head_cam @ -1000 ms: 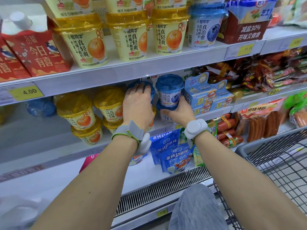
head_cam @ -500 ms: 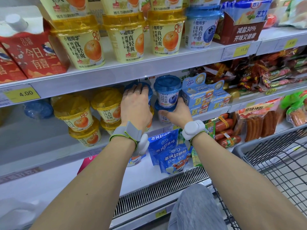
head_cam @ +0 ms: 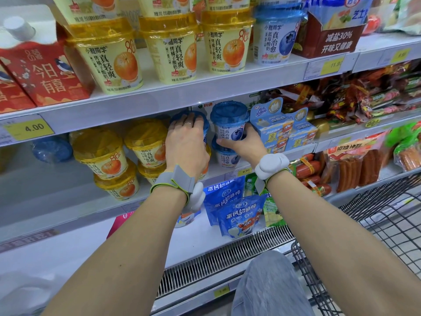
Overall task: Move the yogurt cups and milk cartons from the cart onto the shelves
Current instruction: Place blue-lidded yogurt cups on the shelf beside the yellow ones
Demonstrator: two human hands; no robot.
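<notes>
Both hands reach into the middle shelf (head_cam: 227,176). My left hand (head_cam: 186,144) grips a blue-lidded blueberry yogurt cup (head_cam: 202,120) from above; most of that cup is hidden behind the hand. My right hand (head_cam: 243,142) holds a second blueberry yogurt cup (head_cam: 229,124) around its lower body. That cup stands upright on top of another blueberry cup (head_cam: 227,157). Yellow orange yogurt cups (head_cam: 145,144) are stacked two high to the left. Red milk cartons (head_cam: 45,71) stand on the upper shelf at the left.
Light blue cheese boxes (head_cam: 275,131) stand right of the held cup. Sausage packs (head_cam: 355,169) fill the shelf further right. Blue cheese stick bags (head_cam: 239,215) lie on the lower shelf. The wire cart (head_cam: 376,224) is at the lower right, by my knee (head_cam: 268,286).
Both hands stay on their blueberry cups; the right hand and its cup sit slightly higher on the stack. The view has shifted a little.
</notes>
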